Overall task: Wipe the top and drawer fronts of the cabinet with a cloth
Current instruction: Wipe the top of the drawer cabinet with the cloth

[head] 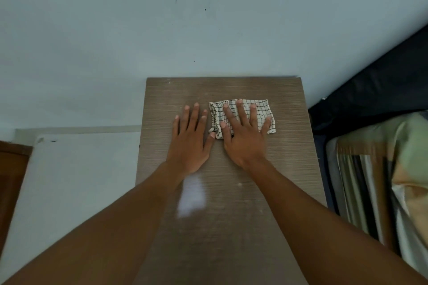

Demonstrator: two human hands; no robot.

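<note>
- Head view, counted from left to right: one strip of brown wood at the left edge, one white flat panel, one cabinet, two hands, one cloth, one dark cushioned edge, and one striped and pale green bedding at the right.
- One pale blue-grey wall with a few small dark specks fills the upper part of the view, and the cabinet's far edge meets it.
- The grey-brown wood-grain cabinet top is a single rectangle whose long axis runs away from the person toward the wall; a pale glare patch lies on it between the forearms.
- The left hand lies flat and palm down on the bare wood, fingers spread and pointing toward the wall, its thumb tip touching the cloth's near left corner; it grips nothing.
- The single folded cream cloth with a dark grid check lies on the far half of the top, just right of the left hand, its long axis running left to right and its bunched fold at the left end.
- The right hand presses flat on the cloth with fingers splayed and pointing toward the wall, covering the cloth's middle; it pushes down rather than pinches.
</note>
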